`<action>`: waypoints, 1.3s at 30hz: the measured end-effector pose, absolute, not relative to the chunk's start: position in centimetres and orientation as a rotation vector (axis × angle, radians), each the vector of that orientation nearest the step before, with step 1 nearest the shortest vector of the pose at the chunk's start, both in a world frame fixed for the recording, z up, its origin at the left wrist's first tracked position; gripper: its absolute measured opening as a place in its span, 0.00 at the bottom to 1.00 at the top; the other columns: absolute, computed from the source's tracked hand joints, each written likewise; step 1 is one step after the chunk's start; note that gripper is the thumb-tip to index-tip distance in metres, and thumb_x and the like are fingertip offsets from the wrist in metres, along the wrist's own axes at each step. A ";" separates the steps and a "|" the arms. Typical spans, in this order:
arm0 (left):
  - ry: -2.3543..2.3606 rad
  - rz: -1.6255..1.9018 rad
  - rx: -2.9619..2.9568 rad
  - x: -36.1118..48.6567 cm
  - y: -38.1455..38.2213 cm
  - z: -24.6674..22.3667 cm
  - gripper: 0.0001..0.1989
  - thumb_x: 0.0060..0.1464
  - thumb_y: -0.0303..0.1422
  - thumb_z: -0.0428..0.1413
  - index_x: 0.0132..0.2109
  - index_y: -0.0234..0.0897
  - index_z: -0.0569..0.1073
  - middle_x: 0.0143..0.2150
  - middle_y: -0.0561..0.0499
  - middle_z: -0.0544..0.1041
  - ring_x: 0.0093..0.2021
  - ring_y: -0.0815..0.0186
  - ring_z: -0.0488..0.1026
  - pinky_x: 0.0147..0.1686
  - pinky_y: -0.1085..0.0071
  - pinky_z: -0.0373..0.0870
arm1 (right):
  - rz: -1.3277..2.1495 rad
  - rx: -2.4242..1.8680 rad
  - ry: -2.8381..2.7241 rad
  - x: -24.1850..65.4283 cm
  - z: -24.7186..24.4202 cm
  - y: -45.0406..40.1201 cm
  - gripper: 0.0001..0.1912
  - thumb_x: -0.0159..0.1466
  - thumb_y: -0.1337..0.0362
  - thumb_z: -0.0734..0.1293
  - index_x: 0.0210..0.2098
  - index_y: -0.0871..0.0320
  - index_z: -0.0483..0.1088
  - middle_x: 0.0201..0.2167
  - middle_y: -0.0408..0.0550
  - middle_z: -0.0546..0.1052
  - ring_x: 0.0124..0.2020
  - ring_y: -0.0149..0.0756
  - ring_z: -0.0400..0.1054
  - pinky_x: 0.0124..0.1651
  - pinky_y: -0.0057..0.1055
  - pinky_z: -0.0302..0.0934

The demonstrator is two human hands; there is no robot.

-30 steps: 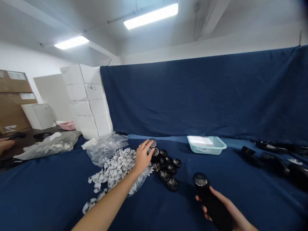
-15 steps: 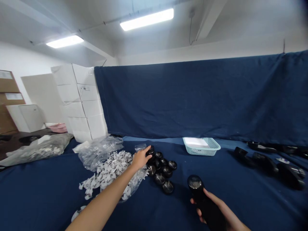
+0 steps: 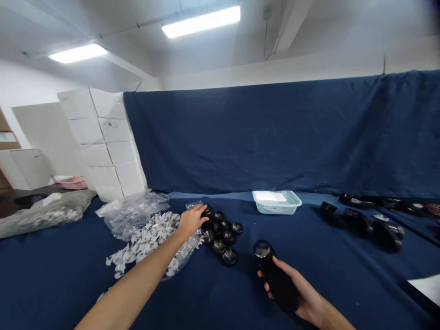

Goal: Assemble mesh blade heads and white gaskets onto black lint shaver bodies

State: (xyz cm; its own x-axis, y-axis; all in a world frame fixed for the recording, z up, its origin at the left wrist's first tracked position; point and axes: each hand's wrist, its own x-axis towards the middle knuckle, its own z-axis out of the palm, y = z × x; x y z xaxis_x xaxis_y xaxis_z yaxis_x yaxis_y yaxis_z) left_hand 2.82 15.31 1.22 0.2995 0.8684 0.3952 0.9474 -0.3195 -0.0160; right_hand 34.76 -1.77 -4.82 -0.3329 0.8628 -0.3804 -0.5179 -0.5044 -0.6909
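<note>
Left hand [image 3: 189,223] had fingers round black cap [image 3: 208,211], far-left edge of cap pile [image 3: 219,247]! Right hand [image 3: 302,291] gripped black handle [image 3: 279,283]; long axis slanted up-left, round head [image 3: 262,249] toward pile. Left hand lay nearer pile, right well apart.

- Table [image 3: 240,298] is covered with dark blue cloth [image 3: 37,275]
- White parts [image 3: 147,243] are heaped at left, near a clear bag [image 3: 132,211]
- Round black pieces [image 3: 219,247] are clustered alongside
- Pale green basket [image 3: 277,210] is placed at rear
- Larger black parts [image 3: 385,236] are laid at right
</note>
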 end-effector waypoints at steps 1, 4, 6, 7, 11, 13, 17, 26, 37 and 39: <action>-1.669 -0.460 -2.317 2.9 15.3 1.2 0.17 0.63 0.37 0.54 0.56 0.37 0.68 0.56 0.44 0.70 0.50 0.58 0.72 0.48 0.55 0.72 | 1.948 -0.927 -0.577 34.8 -4.9 -1.7 0.21 0.64 0.53 0.66 0.40 0.68 0.75 0.36 0.55 0.80 0.27 0.35 0.73 0.32 0.32 0.68; -1.693 -0.441 -2.301 3.0 15.1 1.1 0.17 0.62 0.37 0.55 0.56 0.37 0.68 0.56 0.43 0.69 0.51 0.57 0.72 0.48 0.55 0.72 | 1.965 -0.926 -0.586 35.0 -5.3 -1.7 0.23 0.63 0.52 0.67 0.42 0.68 0.74 0.38 0.56 0.80 0.27 0.35 0.73 0.32 0.32 0.68; -1.705 -0.423 -2.292 3.1 15.0 1.2 0.18 0.62 0.37 0.55 0.57 0.37 0.67 0.57 0.43 0.69 0.51 0.57 0.71 0.48 0.55 0.72 | 1.968 -0.921 -0.594 35.0 -5.4 -1.7 0.23 0.62 0.51 0.67 0.43 0.67 0.74 0.38 0.55 0.80 0.27 0.35 0.73 0.32 0.31 0.68; -1.711 -0.415 -2.289 3.2 14.9 1.3 0.18 0.62 0.37 0.55 0.57 0.37 0.67 0.57 0.43 0.69 0.51 0.57 0.71 0.48 0.55 0.72 | 1.966 -0.918 -0.598 35.0 -5.5 -1.7 0.22 0.62 0.51 0.67 0.43 0.67 0.73 0.37 0.55 0.80 0.27 0.35 0.73 0.31 0.31 0.68; -1.733 -0.383 -2.284 3.2 14.4 1.7 0.20 0.62 0.37 0.55 0.59 0.38 0.65 0.59 0.43 0.67 0.52 0.56 0.71 0.49 0.53 0.71 | 1.965 -0.917 -0.612 35.1 -5.4 -1.7 0.23 0.62 0.51 0.67 0.44 0.66 0.72 0.37 0.54 0.80 0.27 0.36 0.73 0.32 0.32 0.68; -1.737 -0.374 -2.287 3.1 14.0 1.8 0.24 0.62 0.39 0.55 0.62 0.39 0.63 0.61 0.42 0.65 0.53 0.55 0.70 0.50 0.52 0.71 | 1.964 -0.928 -0.618 35.2 -5.4 -1.7 0.23 0.61 0.50 0.68 0.43 0.66 0.72 0.37 0.55 0.80 0.27 0.35 0.74 0.32 0.32 0.68; -1.720 -0.398 -2.287 2.8 12.9 2.2 0.30 0.56 0.41 0.60 0.63 0.46 0.62 0.67 0.44 0.59 0.53 0.49 0.72 0.49 0.53 0.71 | 1.930 -0.940 -0.642 35.1 -5.2 -1.9 0.22 0.61 0.50 0.68 0.43 0.64 0.71 0.37 0.54 0.80 0.28 0.35 0.74 0.32 0.31 0.68; -1.579 -0.714 -2.271 5.0 6.1 3.0 0.16 0.64 0.39 0.47 0.55 0.41 0.70 0.61 0.46 0.67 0.52 0.54 0.73 0.51 0.58 0.70 | 1.662 -1.049 -0.799 34.7 -4.9 -2.9 0.21 0.61 0.52 0.68 0.47 0.54 0.60 0.35 0.48 0.79 0.26 0.37 0.74 0.29 0.34 0.68; -1.222 -0.852 -2.625 11.4 -2.8 -2.5 0.12 0.63 0.34 0.48 0.43 0.43 0.76 0.52 0.48 0.75 0.45 0.59 0.75 0.47 0.60 0.71 | 0.971 -1.494 -1.120 40.1 -5.9 1.1 0.11 0.66 0.61 0.66 0.45 0.60 0.71 0.46 0.49 0.74 0.44 0.39 0.71 0.45 0.40 0.68; -1.256 -0.899 -2.625 13.4 -2.3 -2.9 0.12 0.64 0.36 0.47 0.45 0.43 0.75 0.54 0.46 0.72 0.45 0.58 0.75 0.48 0.58 0.71 | 0.857 -1.537 -1.130 40.7 -6.2 1.5 0.13 0.66 0.60 0.66 0.48 0.59 0.70 0.49 0.50 0.74 0.47 0.40 0.70 0.49 0.43 0.67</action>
State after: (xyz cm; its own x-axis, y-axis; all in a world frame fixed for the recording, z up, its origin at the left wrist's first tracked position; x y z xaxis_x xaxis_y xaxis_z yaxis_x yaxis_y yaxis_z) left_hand 13.42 -2.26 -2.90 0.4871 0.6808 0.5470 0.7374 -0.6562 0.1601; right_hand 40.70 1.48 -6.23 0.3114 0.9501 0.0181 0.2392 -0.0600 -0.9691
